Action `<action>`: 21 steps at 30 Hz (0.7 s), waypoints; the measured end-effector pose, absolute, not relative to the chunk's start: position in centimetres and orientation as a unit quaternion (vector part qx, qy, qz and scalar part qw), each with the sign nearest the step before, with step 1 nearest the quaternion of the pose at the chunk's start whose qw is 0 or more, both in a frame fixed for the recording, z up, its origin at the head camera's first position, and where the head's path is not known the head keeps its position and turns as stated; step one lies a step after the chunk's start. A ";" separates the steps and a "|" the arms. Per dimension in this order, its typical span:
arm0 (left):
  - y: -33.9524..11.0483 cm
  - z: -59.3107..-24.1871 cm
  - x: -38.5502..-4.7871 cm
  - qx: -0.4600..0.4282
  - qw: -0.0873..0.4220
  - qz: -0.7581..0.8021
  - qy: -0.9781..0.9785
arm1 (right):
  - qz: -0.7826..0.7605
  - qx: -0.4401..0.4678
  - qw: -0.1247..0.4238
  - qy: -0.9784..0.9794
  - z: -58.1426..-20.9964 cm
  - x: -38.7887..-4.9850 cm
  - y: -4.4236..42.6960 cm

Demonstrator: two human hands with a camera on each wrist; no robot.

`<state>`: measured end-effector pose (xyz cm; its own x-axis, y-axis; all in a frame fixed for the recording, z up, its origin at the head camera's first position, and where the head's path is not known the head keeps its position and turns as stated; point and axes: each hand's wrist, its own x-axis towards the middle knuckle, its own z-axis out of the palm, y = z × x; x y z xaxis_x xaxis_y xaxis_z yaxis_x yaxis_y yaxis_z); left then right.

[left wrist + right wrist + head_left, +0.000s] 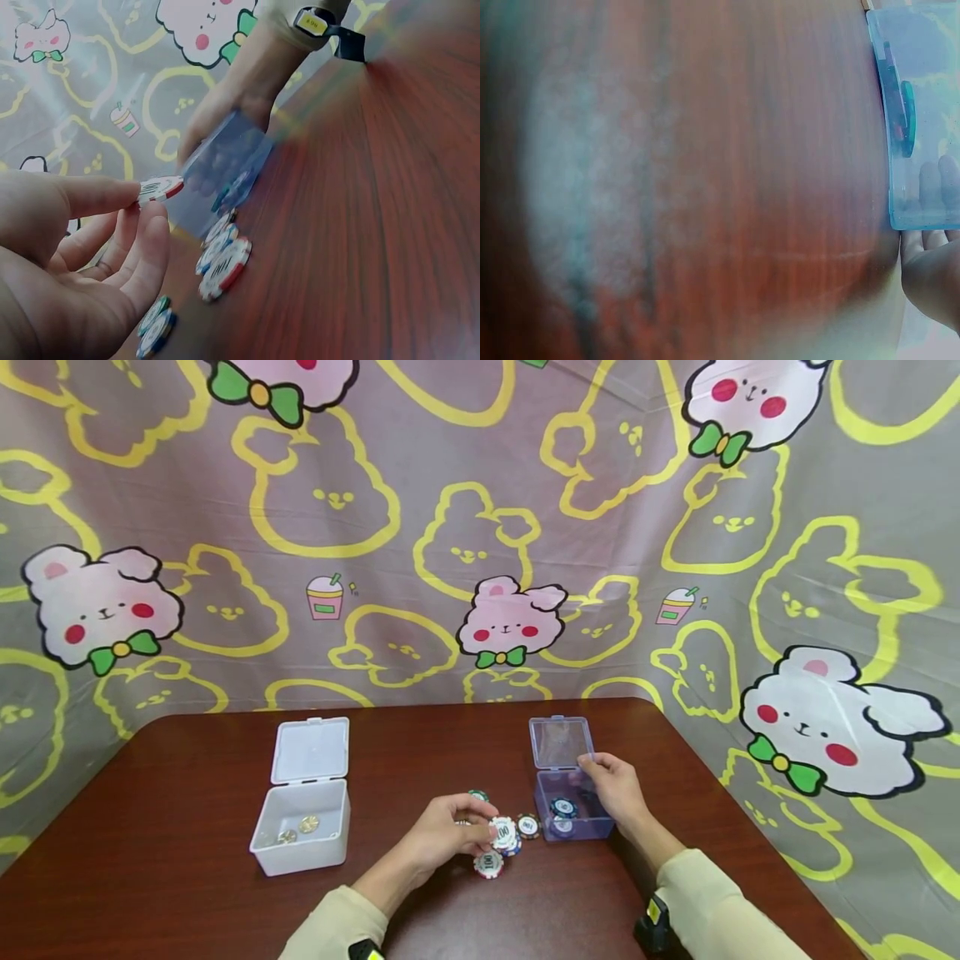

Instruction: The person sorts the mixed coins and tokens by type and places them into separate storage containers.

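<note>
Between thumb and fingertips my left hand (pixel 442 839) (pixel 82 270) pinches a white-and-red chip (pixel 160 189), marked 100 in the head view. Chips lie on the table around it: a red-edged one (pixel 489 863) (pixel 225 271), a dark-edged one (pixel 528 826) beside the box, and a green-edged one (pixel 477 795). My right hand (pixel 618 789) (pixel 236 94) (pixel 934 281) grips the right side of the clear bluish box (pixel 555 832) (pixel 930 67), fingers partly seen through its wall. Inside that box are several chips, including a dark blue one (pixel 563 808).
A white box (pixel 303 856) with its lid (pixel 311 750) up stands at the left, gold coins (pixel 308 823) inside. The clear box's lid (pixel 558 743) is raised. Behind the brown table (pixel 187 793) hangs a patterned cloth (pixel 420 460).
</note>
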<state>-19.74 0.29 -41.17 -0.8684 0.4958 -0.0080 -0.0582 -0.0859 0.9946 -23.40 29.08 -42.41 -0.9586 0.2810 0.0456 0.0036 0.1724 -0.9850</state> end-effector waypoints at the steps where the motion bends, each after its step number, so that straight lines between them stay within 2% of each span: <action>1: 0.6 -41.1 -19.7 0.167 0.195 0.721 0.644 | 0.637 -0.093 0.109 -0.758 -42.4 -23.4 29.1; 21: 5.0 -40.5 -20.1 0.134 0.244 0.779 0.562 | 0.643 -0.094 0.113 -0.752 -42.5 -23.5 29.1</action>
<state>-20.08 5.05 -40.49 -0.8447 0.5313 -0.0649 -0.2290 -0.2491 0.9410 -23.48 29.12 -42.45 -0.9568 0.2865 0.0489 -0.0038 0.1560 -0.9878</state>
